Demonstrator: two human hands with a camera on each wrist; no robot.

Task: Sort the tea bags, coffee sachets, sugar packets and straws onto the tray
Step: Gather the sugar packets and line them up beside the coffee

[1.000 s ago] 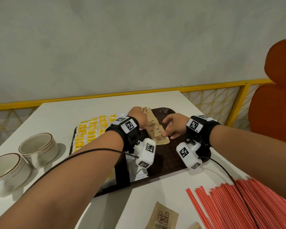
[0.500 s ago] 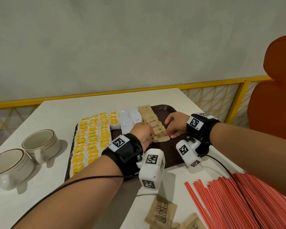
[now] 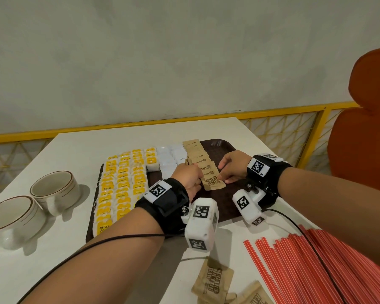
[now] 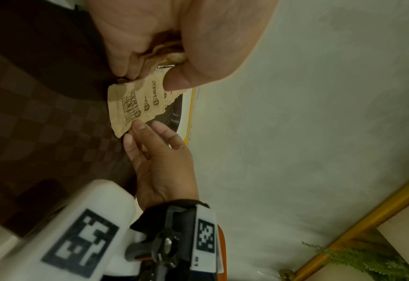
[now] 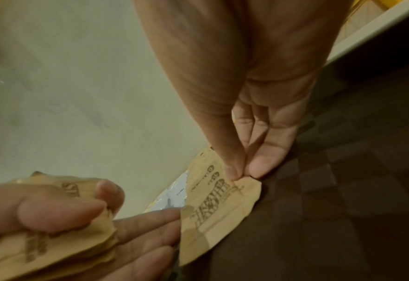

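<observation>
Brown sugar packets (image 3: 213, 183) between left hand (image 3: 188, 178) and right hand (image 3: 233, 166); tray (image 3: 226, 150) beneath

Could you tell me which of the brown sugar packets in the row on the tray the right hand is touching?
The nearest packet, at the row's front end: the right hand touches its right edge. The other packets overlap behind it.
</observation>
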